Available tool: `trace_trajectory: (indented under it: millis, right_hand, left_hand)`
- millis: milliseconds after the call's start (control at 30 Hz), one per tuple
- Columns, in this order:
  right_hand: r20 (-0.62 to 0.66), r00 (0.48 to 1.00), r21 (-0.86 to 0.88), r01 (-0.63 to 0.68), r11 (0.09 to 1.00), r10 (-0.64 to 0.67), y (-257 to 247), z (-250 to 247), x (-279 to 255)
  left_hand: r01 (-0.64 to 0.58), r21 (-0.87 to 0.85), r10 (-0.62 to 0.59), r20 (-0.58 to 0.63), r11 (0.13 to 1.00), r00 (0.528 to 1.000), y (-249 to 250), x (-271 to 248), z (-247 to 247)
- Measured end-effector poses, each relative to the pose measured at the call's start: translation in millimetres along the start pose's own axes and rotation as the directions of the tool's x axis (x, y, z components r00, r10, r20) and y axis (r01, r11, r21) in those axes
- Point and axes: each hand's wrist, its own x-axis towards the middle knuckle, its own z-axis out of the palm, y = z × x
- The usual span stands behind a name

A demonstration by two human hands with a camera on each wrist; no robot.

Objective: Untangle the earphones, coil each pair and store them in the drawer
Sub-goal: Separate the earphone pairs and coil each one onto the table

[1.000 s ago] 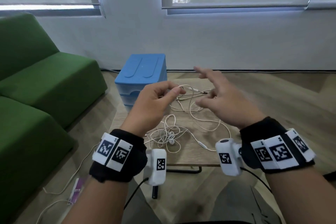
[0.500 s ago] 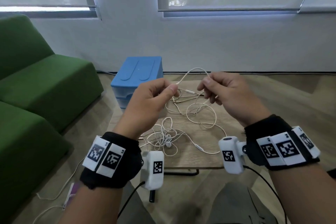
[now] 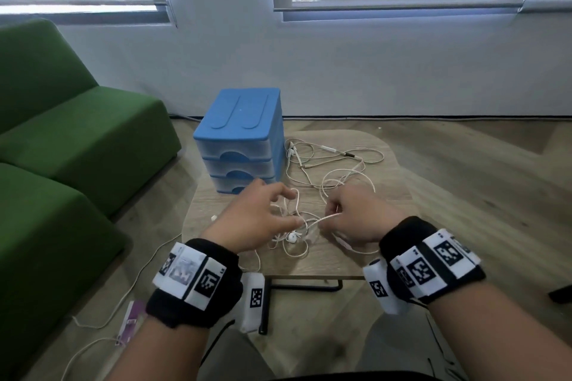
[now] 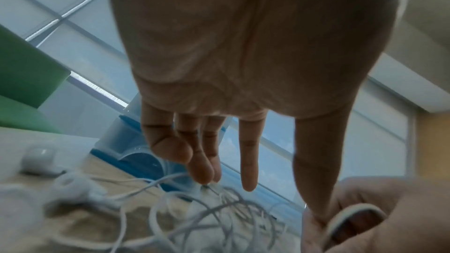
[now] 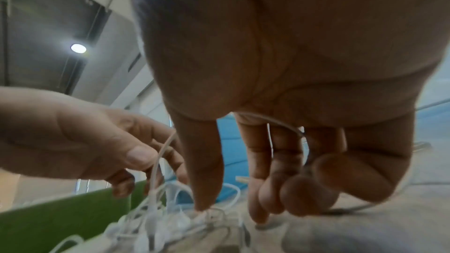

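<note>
1. While both hands work low over the table (image 3: 387, 244), the head view shows the earphones (image 3: 312, 182) as thin pale cords, knotted between the hands and trailing toward one o'clock beside the closed drawer unit (image 3: 238, 145); left hand (image 3: 253, 219) is loosely spread, right hand (image 3: 356, 219) pinches a strand
2. Left wrist view: fingers (image 4: 248, 161) hang straight above blurred loops; any grip cannot be confirmed
3. Right wrist view: fingers (image 5: 324, 176) curl over cord. Risk: pulling taut likely tightens the knot or drags earbuds (image 3: 291, 237) off at six o'clock
</note>
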Motion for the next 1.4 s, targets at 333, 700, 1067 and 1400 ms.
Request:
trace_trajectory:
  millis: [333, 700, 1067, 1400]
  right_hand:
    - [0.105, 0.994, -0.155, -0.025, 0.988, 0.042, -9.9, -7.3, -0.6]
    - [-0.217, 0.976, 0.737, 0.141, 0.661, 0.033, -22.4, -89.6, -14.2]
    - [-0.364, 0.913, 0.47, 0.349, 0.811, -0.182, -29.7, -117.5, -23.8]
    - [-0.479, 0.835, 0.187, 0.397, 0.898, -0.27, -39.2, -133.0, -31.5]
  left_hand:
    - [0.021, 0.196, -0.032, 0.051, 0.98, 0.998, -16.9, 13.2, 20.3]
    - [-0.017, 0.125, 0.023, -0.045, 0.992, 0.999, -25.5, 22.2, 23.8]
    - [-0.212, 0.015, 0.205, -0.326, 0.977, 0.923, 19.4, -0.2, -11.2]
    - [-0.432, -0.488, 0.327, -0.289, 0.758, 0.9, 63.5, 10.1, -26.6]
